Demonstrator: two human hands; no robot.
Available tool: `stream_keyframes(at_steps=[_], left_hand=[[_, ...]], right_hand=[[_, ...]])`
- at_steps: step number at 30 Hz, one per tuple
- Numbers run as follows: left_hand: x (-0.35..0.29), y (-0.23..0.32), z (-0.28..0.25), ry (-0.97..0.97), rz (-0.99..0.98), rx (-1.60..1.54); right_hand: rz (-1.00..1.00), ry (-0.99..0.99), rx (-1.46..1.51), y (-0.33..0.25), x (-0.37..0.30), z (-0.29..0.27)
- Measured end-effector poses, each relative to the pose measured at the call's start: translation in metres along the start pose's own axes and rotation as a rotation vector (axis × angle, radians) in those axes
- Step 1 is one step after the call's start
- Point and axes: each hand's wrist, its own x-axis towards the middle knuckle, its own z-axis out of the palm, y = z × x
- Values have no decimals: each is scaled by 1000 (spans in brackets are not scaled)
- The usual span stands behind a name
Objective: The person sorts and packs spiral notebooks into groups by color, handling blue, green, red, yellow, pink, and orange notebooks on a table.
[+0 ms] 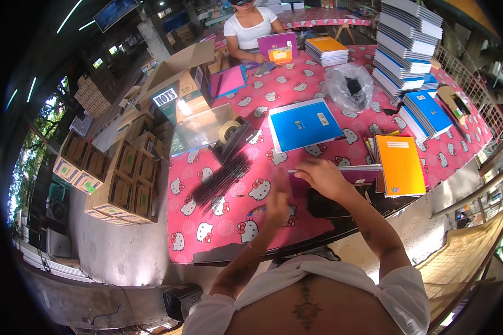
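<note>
Near the front edge of the table, a purple notebook [299,192] stands tilted, its pale top edge turned up. My right hand [325,178] grips that top edge at its left end, fingers bent over it. Just left of the notebook is my left hand [279,196], smeared by motion, so its fingers cannot be made out. Black spiral binding wires [222,181] lie in a loose bundle further left. Beyond my hands rests a blue notebook [304,127] on white sheets. An orange spiral notebook [399,164] lies to the right on other notebooks.
A tape dispenser [232,139] stands beside an open carton [193,92]. Tall notebook stacks [402,50] rise at the far right, near a clear plastic bag [349,89]. Across the table a person [251,28] handles another purple notebook [282,42]. Boxes [123,184] are piled left.
</note>
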Motion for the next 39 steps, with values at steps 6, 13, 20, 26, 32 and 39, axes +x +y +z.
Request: stream_keyframes(at_steps=[6,13,20,26,32,39], left_hand=[[13,33,10,-394,-41,55],[55,111,-24,-229,-40,247],[33,93,-6,-215,412,450],[26,77,2,-134,354,503],[26,79,3,-100,350,458],[62,87,-6,-410,424,474]], right_hand=[[27,-43,-23,8,4,3],[0,-12,-34,2,3,-5],[-2,22,-32,7,3,3],[2,31,-26,7,5,5],[10,25,-12,5,4,4],[-7,-53,-50,4,-1,-9]])
